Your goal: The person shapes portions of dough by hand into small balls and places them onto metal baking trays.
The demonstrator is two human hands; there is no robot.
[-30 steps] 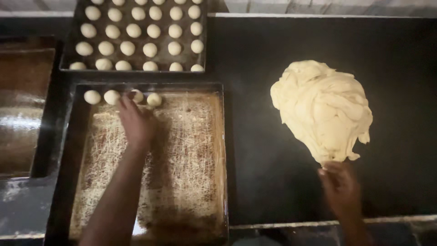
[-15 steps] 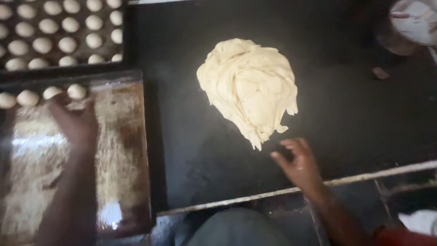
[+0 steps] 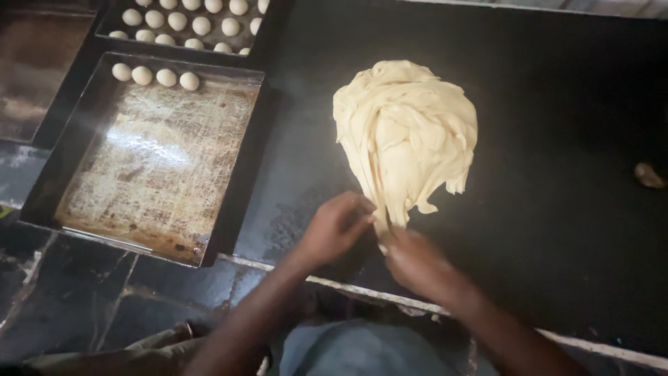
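Note:
A large pale mass of dough (image 3: 407, 132) lies on a black work surface (image 3: 557, 104), drawn into a narrow tail at its near end. My left hand (image 3: 337, 226) and my right hand (image 3: 414, 261) meet at that tail, both pinching the dough. To the left sits a greasy metal tray (image 3: 156, 157) with several small dough balls (image 3: 156, 74) in a row along its far edge.
Behind that tray is a second tray (image 3: 268, 31) filled with several rows of dough balls. A dark empty tray (image 3: 38, 66) sits at the far left. A small scrap (image 3: 648, 174) lies at the right of the surface. The table's pale front edge (image 3: 348, 287) runs under my hands.
My left hand has left the tray's row of dough balls and come across to the dough's tail. My right hand has closed onto the same tail.

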